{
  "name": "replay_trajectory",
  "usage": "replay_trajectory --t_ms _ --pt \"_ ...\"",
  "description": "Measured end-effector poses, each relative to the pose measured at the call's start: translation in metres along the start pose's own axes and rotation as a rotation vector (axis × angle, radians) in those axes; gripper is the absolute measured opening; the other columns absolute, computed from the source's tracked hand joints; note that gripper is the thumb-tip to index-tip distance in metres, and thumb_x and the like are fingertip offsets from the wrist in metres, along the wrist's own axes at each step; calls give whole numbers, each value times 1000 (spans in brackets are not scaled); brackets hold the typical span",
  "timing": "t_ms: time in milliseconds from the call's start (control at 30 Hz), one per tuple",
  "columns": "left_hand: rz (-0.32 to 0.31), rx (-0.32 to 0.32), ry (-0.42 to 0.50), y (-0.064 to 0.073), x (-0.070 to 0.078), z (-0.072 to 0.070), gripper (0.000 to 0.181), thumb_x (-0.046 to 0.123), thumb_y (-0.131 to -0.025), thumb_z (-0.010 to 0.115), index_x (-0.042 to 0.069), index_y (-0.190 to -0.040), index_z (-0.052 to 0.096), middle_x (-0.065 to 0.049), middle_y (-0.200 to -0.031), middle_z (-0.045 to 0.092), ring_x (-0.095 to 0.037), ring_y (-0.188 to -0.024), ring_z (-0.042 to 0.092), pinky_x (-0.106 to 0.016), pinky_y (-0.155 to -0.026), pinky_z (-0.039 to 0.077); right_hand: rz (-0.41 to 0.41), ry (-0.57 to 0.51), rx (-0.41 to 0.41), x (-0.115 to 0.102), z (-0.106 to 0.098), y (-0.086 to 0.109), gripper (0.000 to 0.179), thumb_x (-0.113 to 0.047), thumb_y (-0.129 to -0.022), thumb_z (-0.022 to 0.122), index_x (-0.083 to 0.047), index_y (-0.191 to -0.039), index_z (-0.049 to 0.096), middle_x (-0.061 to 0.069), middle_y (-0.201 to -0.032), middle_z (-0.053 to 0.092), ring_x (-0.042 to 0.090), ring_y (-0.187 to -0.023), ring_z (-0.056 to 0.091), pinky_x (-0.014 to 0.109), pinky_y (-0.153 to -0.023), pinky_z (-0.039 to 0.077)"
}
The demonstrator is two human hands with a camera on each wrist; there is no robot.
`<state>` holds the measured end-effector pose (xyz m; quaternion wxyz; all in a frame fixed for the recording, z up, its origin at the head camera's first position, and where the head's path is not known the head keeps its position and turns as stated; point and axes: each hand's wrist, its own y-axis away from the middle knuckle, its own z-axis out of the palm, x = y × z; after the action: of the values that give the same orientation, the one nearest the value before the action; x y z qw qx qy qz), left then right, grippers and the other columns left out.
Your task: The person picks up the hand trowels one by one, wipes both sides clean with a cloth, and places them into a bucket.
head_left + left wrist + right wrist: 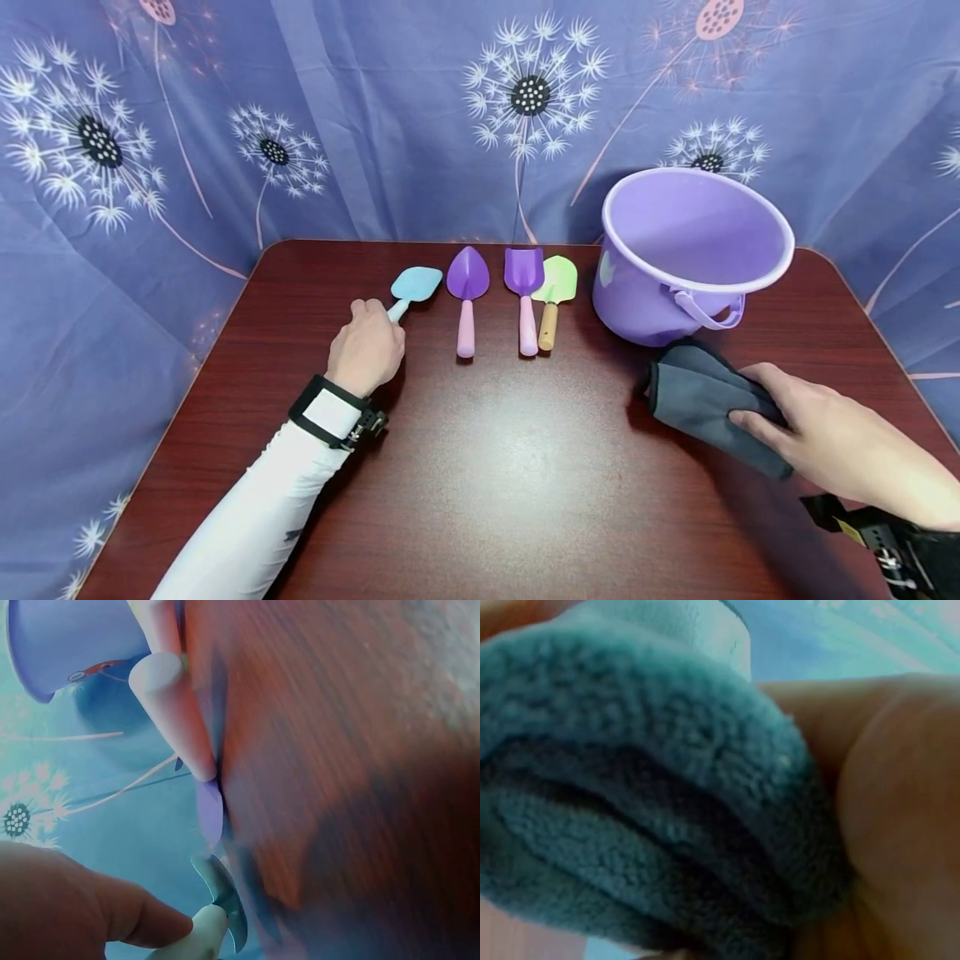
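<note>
My left hand [367, 346] grips the handle of a small light blue garden trowel [417, 284] at the left of the row of tools. In the left wrist view, a finger lies along the pale trowel handle [206, 934], and the blade shows beyond it. On the right, in front of the bucket, my right hand [832, 425] holds a folded dark grey cloth [712, 408] with a black edge, the thumb on top. The fuzzy folds of the cloth [630, 817] fill most of the right wrist view and hide part of that hand.
Right of the blue trowel lie a pointed purple trowel [467, 279], a square-ended purple shovel [524, 271] and a green trowel [557, 279] with a wooden handle, partly under the shovel. A purple bucket [637, 292] stands at the back right. Behind the brown table [487, 467] hangs a blue dandelion-print curtain [405, 125].
</note>
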<state>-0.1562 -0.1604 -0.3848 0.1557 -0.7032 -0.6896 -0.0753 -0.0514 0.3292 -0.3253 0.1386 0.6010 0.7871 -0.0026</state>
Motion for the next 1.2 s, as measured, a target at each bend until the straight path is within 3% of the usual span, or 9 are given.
replay_trajectory --t_ms 100,333,533,800,967,1200 --pt "12 45 -1 3 0 -3 21 19 -95 48 -2 -92 45 -17 -88 40 -35 -53 53 -46 -47 46 -43 16 54 -8 -4 2 48 -45 -96 63 -13 -128 49 1 -102 61 18 -86 59 40 -69 47" --pt "74 168 25 11 5 -14 19 17 -95 52 -1 -90 45 -16 -89 39 -35 -50 51 -49 -45 45 -220 65 278 -29 -8 1 43 -33 -87 76 -21 -123 55 -10 -96 58 9 -83 55 37 -71 46" --pt "160 256 46 17 12 -21 17 14 -93 57 0 -93 48 -15 -90 40 -33 -56 53 -47 -48 46 -280 -12 365 -44 -15 -10 47 -24 -83 80 -18 -124 59 -9 -104 60 8 -90 55 25 -80 40" --pt "273 311 79 24 24 -29 21 12 -92 62 -1 -106 53 -14 -94 42 -30 -74 51 -45 -56 48 -318 -91 451 -65 -22 -28 50 -19 -81 82 -17 -127 61 -9 -105 60 5 -87 53 19 -78 39" --pt "343 330 94 28 33 -33 24 13 -93 63 -1 -111 55 -13 -97 44 -28 -77 50 -42 -58 48 -342 -114 491 -80 -27 -40 47 -20 -85 79 -17 -128 59 -10 -104 59 4 -85 52 21 -77 39" --pt "454 365 84 32 42 -37 21 10 -93 63 0 -111 55 -12 -96 44 -25 -77 47 -37 -56 46 -411 -170 597 -99 -34 -57 51 -15 -84 79 -9 -130 58 -3 -111 60 8 -94 54 29 -83 41"
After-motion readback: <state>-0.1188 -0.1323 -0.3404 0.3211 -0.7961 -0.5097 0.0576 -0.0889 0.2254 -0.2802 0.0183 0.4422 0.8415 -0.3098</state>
